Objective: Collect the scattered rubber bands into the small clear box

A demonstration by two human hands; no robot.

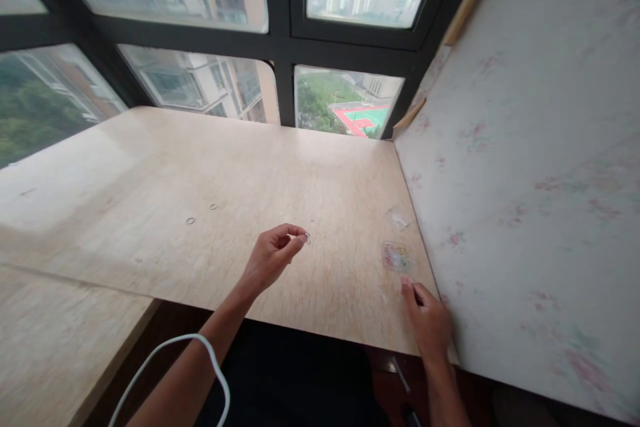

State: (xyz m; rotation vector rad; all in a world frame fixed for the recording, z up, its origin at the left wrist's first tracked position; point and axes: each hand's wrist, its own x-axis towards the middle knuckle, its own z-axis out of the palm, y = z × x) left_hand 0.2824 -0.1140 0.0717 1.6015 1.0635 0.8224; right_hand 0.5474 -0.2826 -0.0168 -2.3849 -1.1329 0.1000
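Up close, left hand [273, 257] fingers pinch a small clear ring [307, 238]; right hand [427, 320] fingers loosely apart on pale plywood [200, 167].

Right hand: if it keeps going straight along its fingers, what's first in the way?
The right hand rests on the wooden tabletop, fingers pointing up-left. First in line is probably the small clear packet of coloured bits, just beyond the fingertips; whether they already touch it is unclear.

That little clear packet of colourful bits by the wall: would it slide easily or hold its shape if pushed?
The clear packet lies flat on the smooth wooden table, so it probably slides easily. It looks thin and light, likely floppy. The right hand touches its near edge with fingertips only.
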